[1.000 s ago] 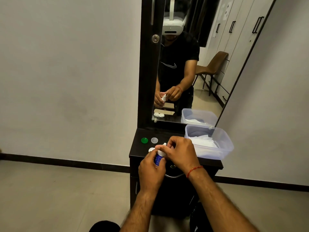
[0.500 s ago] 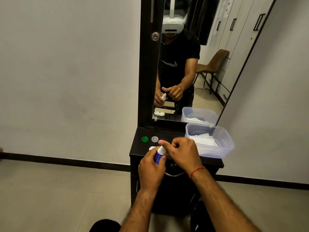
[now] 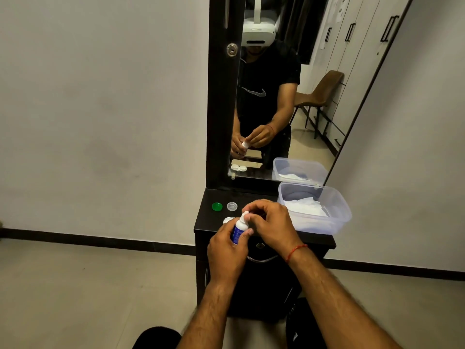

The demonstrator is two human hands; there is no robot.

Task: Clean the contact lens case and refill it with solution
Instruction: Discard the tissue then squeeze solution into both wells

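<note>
A small white solution bottle [image 3: 240, 226] with a blue label stands upright in my left hand [image 3: 227, 253], held over the front of the black dresser top [image 3: 206, 220]. My right hand [image 3: 270, 224] is closed around the bottle's top, fingertips pinching its cap. Just behind my left hand, the white contact lens case [image 3: 227, 220] lies on the dresser, mostly hidden. A green lid [image 3: 217, 206] and a clear lid [image 3: 232, 206] lie side by side further back.
A clear plastic tub [image 3: 334, 217] with white tissues sits on the dresser's right side, overhanging its edge. A tall mirror [image 3: 281, 96] rises behind, reflecting me and a chair. Drawers lie below the top; the floor stretches to the left.
Both hands stayed at the bottle. My right hand's fingers shifted slightly around the cap, and the bottle's white neck shows a little more.
</note>
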